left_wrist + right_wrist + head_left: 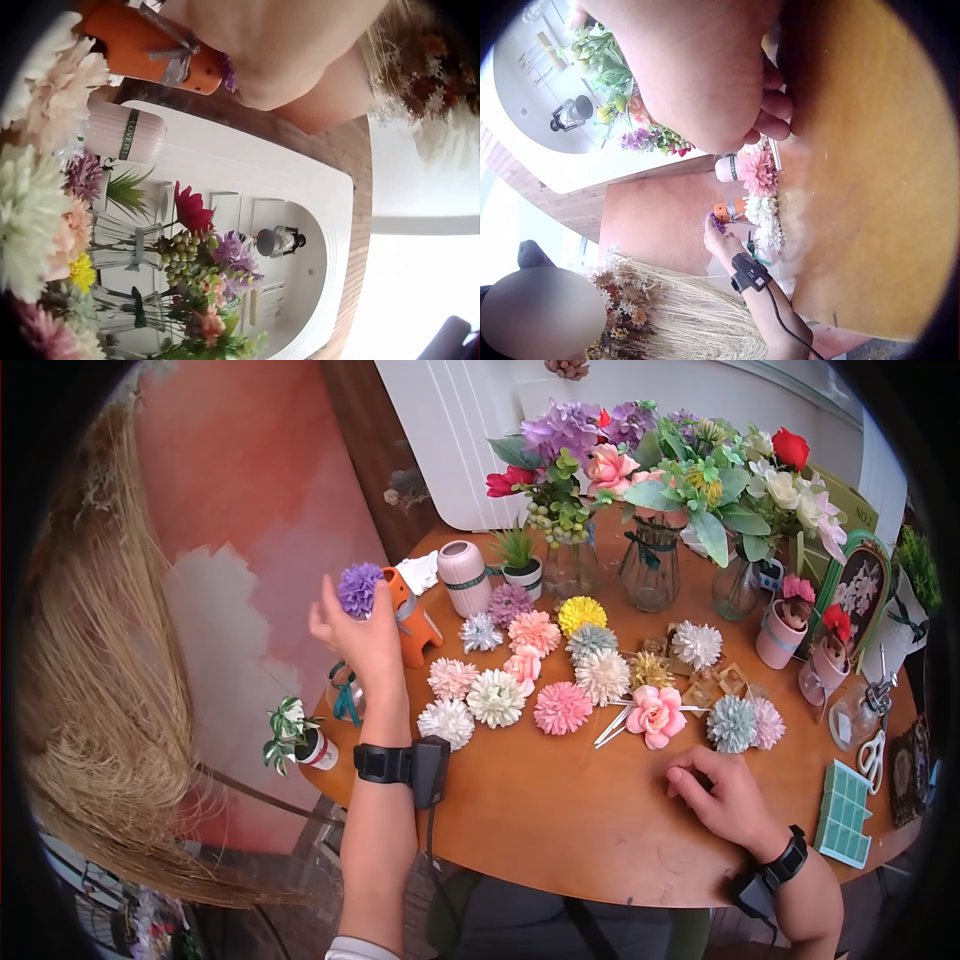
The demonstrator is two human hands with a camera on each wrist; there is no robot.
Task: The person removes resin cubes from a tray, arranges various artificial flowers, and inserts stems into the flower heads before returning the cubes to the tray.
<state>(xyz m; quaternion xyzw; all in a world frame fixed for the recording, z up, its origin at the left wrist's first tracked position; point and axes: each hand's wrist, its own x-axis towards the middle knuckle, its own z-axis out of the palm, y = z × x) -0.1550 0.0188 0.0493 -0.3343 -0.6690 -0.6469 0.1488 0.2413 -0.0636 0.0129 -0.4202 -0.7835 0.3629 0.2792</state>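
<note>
The left hand [360, 640] [277, 45] [724, 244] holds a purple pompom flower [360, 590] [229, 73] [718, 223] between thumb and fingers, raised at the table's left edge. Just right of it stands an orange animal-shaped holder [418, 635] [165, 60] with a ribbon. In the head view the right hand [722, 800] [697, 67] rests on the table, fingers loosely curled, holding nothing. A pink rose [656, 717] lies beyond that hand, and a pale blue flower [732, 723] near it.
Loose flower heads such as a yellow one [582, 615] cover the middle of the table [560, 820]. Behind are a pink ribbed vase [466, 580] and glass vases [650, 575] with bouquets. A teal tray [845, 815] and scissors [872, 762] lie right; a small potted plant [318, 750] stands left.
</note>
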